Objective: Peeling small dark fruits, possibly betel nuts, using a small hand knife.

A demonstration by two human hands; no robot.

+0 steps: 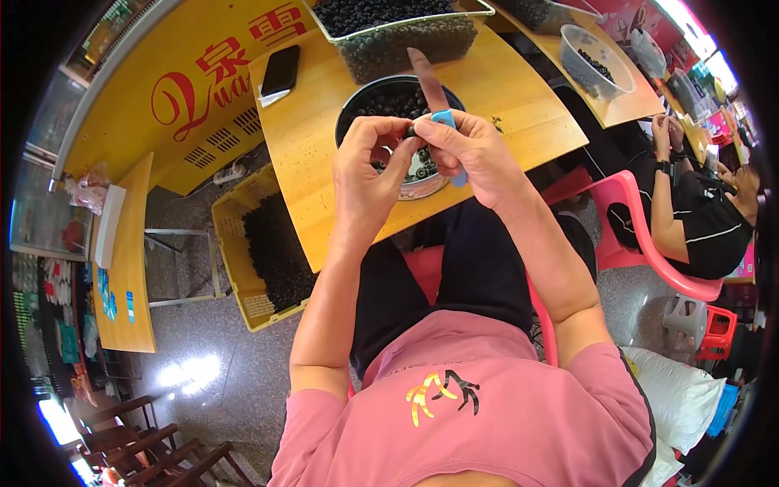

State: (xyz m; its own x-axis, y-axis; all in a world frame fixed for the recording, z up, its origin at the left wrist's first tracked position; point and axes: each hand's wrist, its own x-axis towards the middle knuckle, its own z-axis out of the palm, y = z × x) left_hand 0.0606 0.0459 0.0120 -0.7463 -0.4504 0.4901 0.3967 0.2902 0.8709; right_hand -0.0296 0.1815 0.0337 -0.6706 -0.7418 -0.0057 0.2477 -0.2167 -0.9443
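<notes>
Fruit: your left hand (pixel 369 166) pinches a small dark fruit (pixel 411 130) at its fingertips, above the round basin (pixel 357 101).
Knife: your right hand (pixel 475 154) grips the blue-handled knife (pixel 434 93), blade pointing away.
Table: wooden table (pixel 324 162) carries the basin, a clear tub (pixel 406 36) and a phone (pixel 281 71).

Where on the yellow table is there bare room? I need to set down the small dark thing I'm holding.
Bare wood lies on the table to the left of the black bowl, below the phone, and on the right between bowl and table edge. The far side is crowded by the clear tub, and both hands cover the near rim.
</notes>
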